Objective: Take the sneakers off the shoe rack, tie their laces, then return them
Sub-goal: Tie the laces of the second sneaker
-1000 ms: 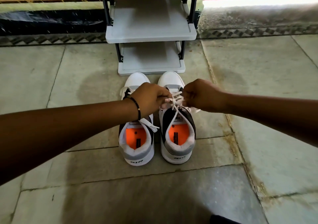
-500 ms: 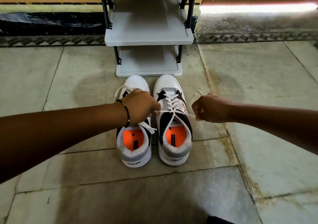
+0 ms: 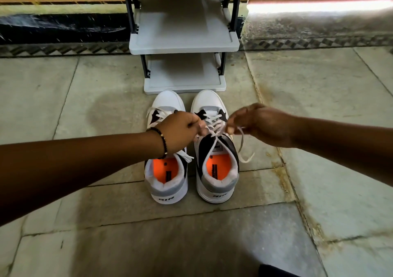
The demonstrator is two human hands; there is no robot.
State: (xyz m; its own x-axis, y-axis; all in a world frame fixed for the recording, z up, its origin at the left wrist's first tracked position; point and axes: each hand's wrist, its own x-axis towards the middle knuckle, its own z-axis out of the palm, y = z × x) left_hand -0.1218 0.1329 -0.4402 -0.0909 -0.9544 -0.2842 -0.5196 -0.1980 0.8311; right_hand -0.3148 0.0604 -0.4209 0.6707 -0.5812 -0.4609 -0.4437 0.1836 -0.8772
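Two white, grey and black sneakers with orange insoles stand side by side on the stone floor, heels toward me. My left hand (image 3: 180, 131) reaches over the left sneaker (image 3: 168, 181) and pinches one lace end of the right sneaker (image 3: 217, 170). My right hand (image 3: 261, 124) pinches the other lace end (image 3: 242, 147), which hangs in a loose loop beside that shoe. Both hands meet over the right sneaker's tongue. The left sneaker's laces lie loose. The grey shoe rack (image 3: 184, 42) stands just beyond the toes, both visible shelves bare.
Stone floor slabs (image 3: 319, 106) stretch to either side. A patterned border and a dark wall base run behind the rack. A bright strip of light (image 3: 319, 6) lies at the upper right. A dark object (image 3: 274, 271) shows at the bottom edge.
My hands were pulled apart with the lace stretched taut half a second ago; now they have come back together over the right sneaker, and the right lace end hangs slack.
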